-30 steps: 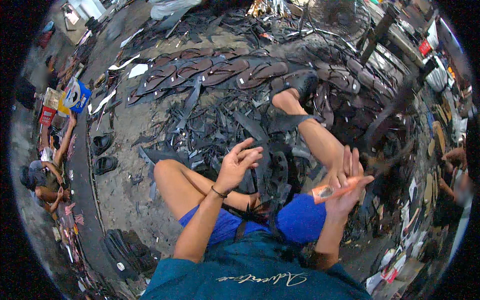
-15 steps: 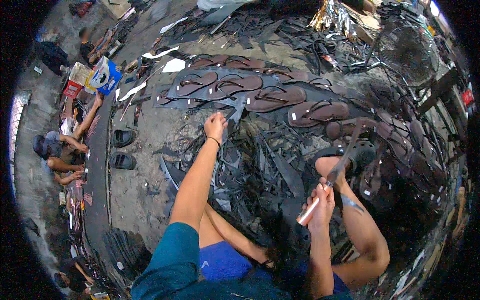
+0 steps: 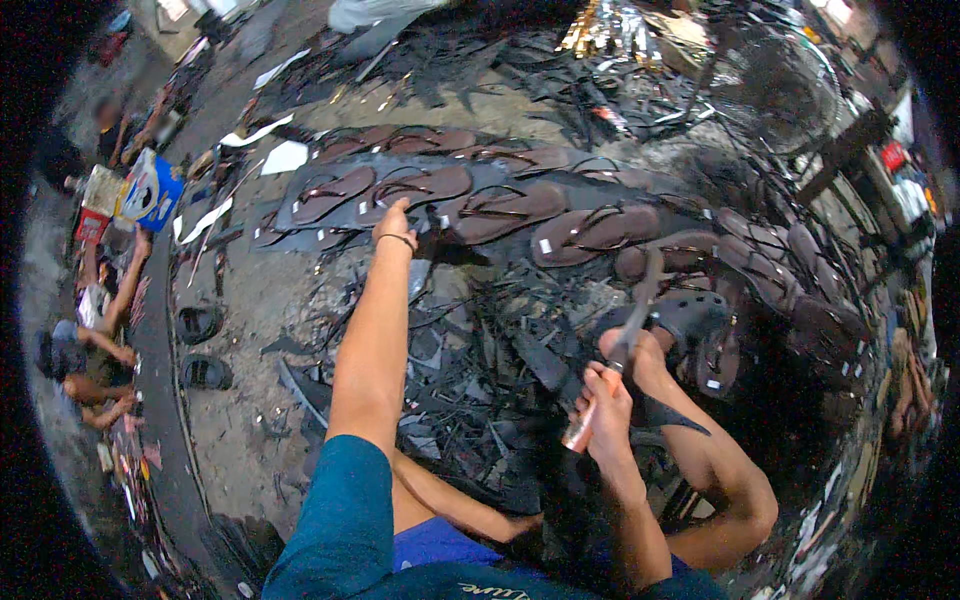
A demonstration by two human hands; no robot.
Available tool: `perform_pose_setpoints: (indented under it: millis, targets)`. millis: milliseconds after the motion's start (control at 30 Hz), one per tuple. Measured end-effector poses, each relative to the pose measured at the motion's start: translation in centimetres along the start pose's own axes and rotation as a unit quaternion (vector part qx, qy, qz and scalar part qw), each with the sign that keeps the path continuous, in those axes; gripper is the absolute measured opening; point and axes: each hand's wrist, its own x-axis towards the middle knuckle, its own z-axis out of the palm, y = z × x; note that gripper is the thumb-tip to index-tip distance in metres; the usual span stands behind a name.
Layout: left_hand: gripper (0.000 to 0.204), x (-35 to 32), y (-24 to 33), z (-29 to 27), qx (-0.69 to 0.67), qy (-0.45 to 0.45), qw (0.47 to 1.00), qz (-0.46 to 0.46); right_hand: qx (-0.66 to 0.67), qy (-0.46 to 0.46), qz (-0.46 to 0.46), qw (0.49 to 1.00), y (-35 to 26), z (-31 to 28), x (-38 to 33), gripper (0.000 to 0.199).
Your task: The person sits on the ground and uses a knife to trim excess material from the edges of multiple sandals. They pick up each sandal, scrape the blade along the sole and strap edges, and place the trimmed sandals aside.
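Observation:
My left hand point(image 3: 397, 226) is stretched out at the near edge of the rows of brown flip-flops, its back toward me and most of its fingers hidden. It is nearest to a brown flip-flop point(image 3: 445, 187) with dark straps and a small white tag. A dark patch beside the fingers could be scrap or shadow; I cannot make it out. In my right hand point(image 3: 606, 400) is a knife point(image 3: 634, 322) with a long, slightly curved blade and a smooth copper-coloured handle. The hand is closed round the handle, and the blade points up and away past my foot.
Dark scraps point(image 3: 455, 385) cover the floor before me. A dark clog point(image 3: 692, 316) is beside my raised leg. Two black sandals point(image 3: 205, 373) rest on the left. At the far left, a person point(image 3: 85, 350) sits near a blue box point(image 3: 150, 190). A wire fan guard point(image 3: 770, 95) stands far right.
My left hand has moved left and slightly forward to the flip-flops, and the dark strip by it no longer shows clearly. The knife stays in my right hand. The whole view has shifted.

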Motion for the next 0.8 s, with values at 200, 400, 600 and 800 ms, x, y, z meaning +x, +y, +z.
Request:
perform_pose_setpoints:
  millis: [200, 400, 600, 800]
  targets:
    - [0.056, -6.2, 5.6, 0.1, -0.046, -0.175, 0.983, -0.032, 0.024, -0.041, -0.029, 0.998, -1.6, 1.3, 2.4, 0.031]
    - [0.038, -20.0, 16.7, -4.0, -0.115, -0.342, 0.926, 0.112, 0.231, -0.034, -0.009, 0.972, -1.1, 7.8, 8.6, 0.058]
    - [0.047, -35.8, 20.3, -20.1, -0.011, -0.077, 0.850, 0.521, 0.369, -0.091, -0.115, 0.918, -0.1, 13.6, 13.8, 0.045]
    - [0.066, -42.6, 23.8, -39.8, -0.178, 0.144, 0.767, 0.599, 0.249, -0.079, -0.200, 0.944, -9.9, 15.2, 2.0, 0.025]
